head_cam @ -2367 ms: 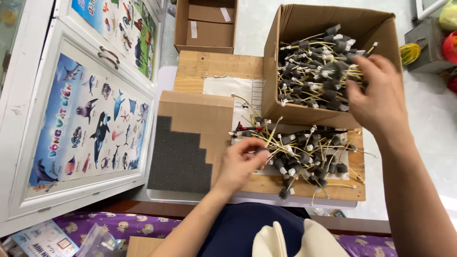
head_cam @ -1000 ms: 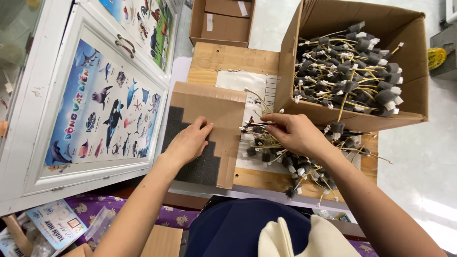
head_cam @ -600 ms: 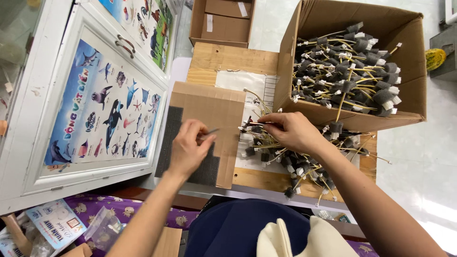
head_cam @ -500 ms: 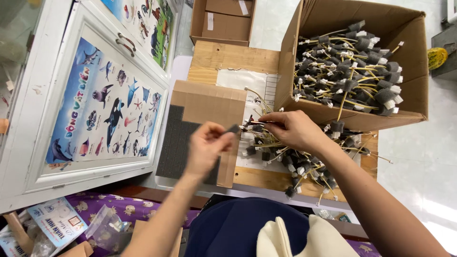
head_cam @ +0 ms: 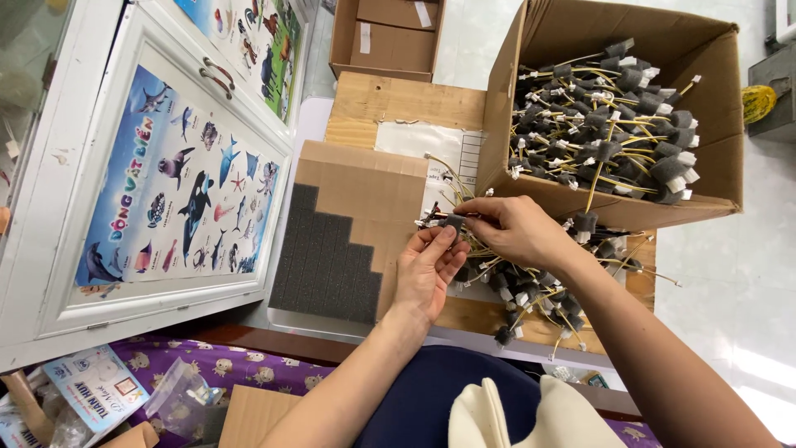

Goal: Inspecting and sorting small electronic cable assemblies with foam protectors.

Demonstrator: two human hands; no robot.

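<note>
**Friend:** What do you have in your hands?

**Me:** A thin yellow wire piece [head_cam: 452, 221] with a little gray foam block on it. My right hand [head_cam: 516, 230] pinches it at one end, fingers squeezed together on it. My left hand [head_cam: 427, 270] comes up from below, and its fingertips [head_cam: 448, 236] press on the foam block.

**Friend:** Which way does it point?

**Me:** It lies almost flat. Its long way runs from side to side, from my right hand out to my left. The small plug end sticks out toward the left, over the edge of the cardboard sheet [head_cam: 365, 187].

**Friend:** Where is it, then?

**Me:** It is up in the air, just above the tabletop [head_cam: 390, 99]. It sits between the cardboard sheet and the pile of wire pieces [head_cam: 539, 286].

**Friend:** What is on the cardboard sheet?

**Me:** Dark gray foam squares [head_cam: 327, 261]. They make a shape like stairs on the left part of the sheet.

**Friend:** And the big box?

**Me:** That is a brown cardboard box [head_cam: 655, 207], just behind my right hand. It is full of more wire pieces with foam blocks, all jumbled. Far to my left is a poster with sea animals [head_cam: 178, 191] on a white door.
</note>
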